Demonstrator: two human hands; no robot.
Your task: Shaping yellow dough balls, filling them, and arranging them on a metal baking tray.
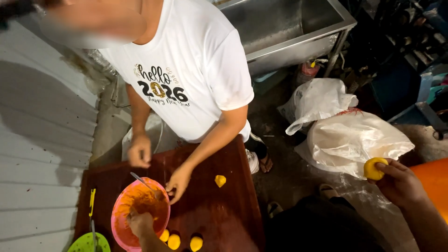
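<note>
My right hand [397,183] is raised off to the right of the table, over the floor, with its fingers closed on a yellow dough ball [374,168]. My left hand [140,223] reaches into a pink bowl [120,205] of orange filling on the dark wooden table [219,214]; its fingers are curled, and what they hold is hidden. Three yellow balls [174,241] lie in a row by the bowl's near side. Another yellow piece [220,180] lies alone further back on the table.
A person in a white shirt stands across the table, one hand [179,183] at a metal spoon [142,181] in the bowl. White plastic bags [354,140] lie on the floor at right. A steel sink [289,28] stands behind, a green plate [86,243] at bottom left.
</note>
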